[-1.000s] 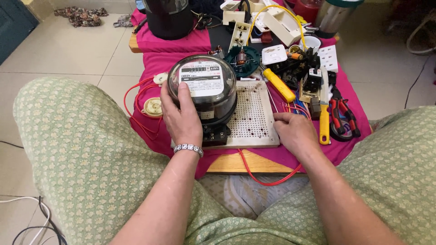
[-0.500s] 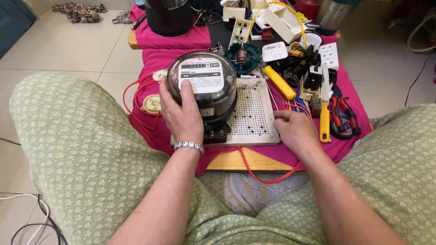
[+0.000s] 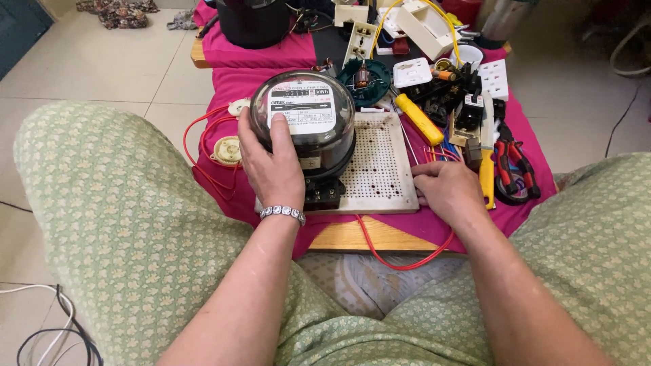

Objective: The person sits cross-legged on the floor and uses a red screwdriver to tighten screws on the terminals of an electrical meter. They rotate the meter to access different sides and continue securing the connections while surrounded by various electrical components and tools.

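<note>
- Nearest the camera: knees in green patterned cloth, spread to either side of a low wooden bench draped in a magenta cloth.
- On the left wrist, a beaded silver bracelet.
- Left hand laid over the near left side of a round electricity meter, fingers spread and curved around its glass dome, thumb up on the front face; gripping it, not pinching.
- Meter standing on the left part of a white perforated board, directly beyond and under the left hand, its black terminal block just right of that wrist.
- Right hand resting at the board's near right corner, well apart from the meter, fingers bunched and pointing left against the board's edge; whether anything is pinched cannot be told.
- Red wire looping below the bench edge between the two forearms; more red wire curling at the left, beside a cream lamp holder.
- Just right of the right hand: a yellow-handled knife and red-and-black pliers.
- Beyond the board: a yellow-handled screwdriver, a green motor part with a copper winding, a white wall switch and a white socket plate.
- Farthest: a dark round pot at the far end of the bench, tiled floor around.
</note>
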